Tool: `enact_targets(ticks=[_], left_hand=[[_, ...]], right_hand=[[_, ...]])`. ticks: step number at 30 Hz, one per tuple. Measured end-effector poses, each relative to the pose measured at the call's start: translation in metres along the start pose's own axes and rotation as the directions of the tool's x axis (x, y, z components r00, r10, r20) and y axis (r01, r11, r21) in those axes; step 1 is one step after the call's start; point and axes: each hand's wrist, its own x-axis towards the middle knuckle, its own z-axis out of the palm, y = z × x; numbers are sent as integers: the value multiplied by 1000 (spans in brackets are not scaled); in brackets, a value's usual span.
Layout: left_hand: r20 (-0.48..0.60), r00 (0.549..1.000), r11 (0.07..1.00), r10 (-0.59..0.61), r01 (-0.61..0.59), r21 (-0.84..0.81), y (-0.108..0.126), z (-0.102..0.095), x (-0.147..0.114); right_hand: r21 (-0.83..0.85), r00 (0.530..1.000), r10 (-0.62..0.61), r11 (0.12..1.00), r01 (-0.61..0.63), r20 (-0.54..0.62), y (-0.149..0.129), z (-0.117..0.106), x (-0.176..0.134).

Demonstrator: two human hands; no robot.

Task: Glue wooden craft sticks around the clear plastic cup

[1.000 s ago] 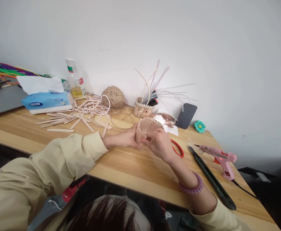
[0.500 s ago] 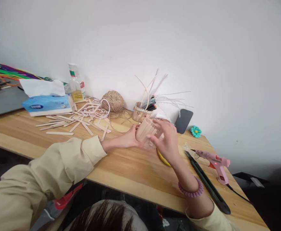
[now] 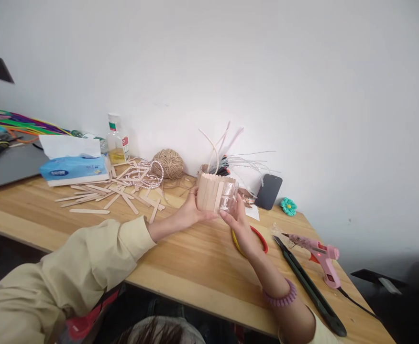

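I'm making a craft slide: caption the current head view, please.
Bare left hand and right hand hold a clear, round container partly covered in upright, flat, pale wooden sticks.

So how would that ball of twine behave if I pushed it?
The twine would probably roll, being round. Its loose strands might drag or snag as it went. Wound from cord, it likely gives slightly when squeezed.

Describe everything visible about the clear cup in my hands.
The clear cup, plastic-looking, is partly clad in pale wooden craft sticks, upright side by side, their rounded tips making a scalloped rim. A bare, glossy stretch shows at right. It is held roughly upright between the left hand, on the sticks, and the right hand, on the bare side.
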Motion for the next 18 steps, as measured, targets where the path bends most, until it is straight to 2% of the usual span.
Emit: enact_targets(ticks=[6,12,18], left_hand=[[65,994,996,85,-87,25,-4,-1,-1],[113,983,985,147,-156,77,1,-2,-6],[110,970,976,216,-219,12,4,0,-6]], right_hand=[[-93,997,71,993,-69,19,-10,-1,-4],[-73,993,39,997,-30,113,-12,-5,-7],[-96,993,-9,995,20,115,-15,-1,-7]])
